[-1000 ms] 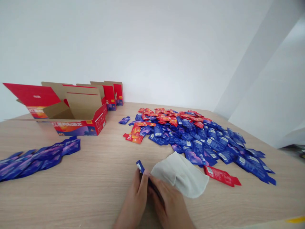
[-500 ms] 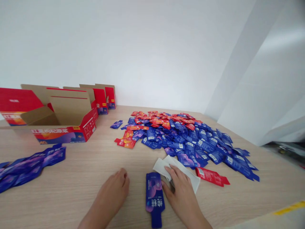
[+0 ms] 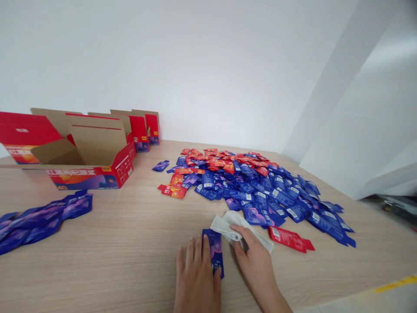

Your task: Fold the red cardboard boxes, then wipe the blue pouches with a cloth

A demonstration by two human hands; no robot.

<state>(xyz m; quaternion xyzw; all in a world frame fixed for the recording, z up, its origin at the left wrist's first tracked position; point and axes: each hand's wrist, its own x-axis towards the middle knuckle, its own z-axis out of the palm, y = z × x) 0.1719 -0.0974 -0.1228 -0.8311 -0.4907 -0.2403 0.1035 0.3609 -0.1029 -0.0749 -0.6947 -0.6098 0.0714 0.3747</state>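
A blue-and-purple spouted pouch lies face up in front of me. My left hand rests over its left side and lower end, fingers stretched out, the index finger and thumb touching it; the pouch's narrow spout end is hidden underneath. Just right of the pouch, my right hand is closed on a folded white cloth, pinching it between thumb and fingers against the table. Close to the cloth's right side is a red pouch.
A big heap of blue and red pouches covers the back middle and right of the table. Overlapping blue pouches lie in a row at left. Behind them stands an open red carton, with further cartons along the wall.
My left hand has moved right from the bare table onto the blue pouch, and its fingers have straightened. The right hand stays at the cloth, which is slightly more bunched.
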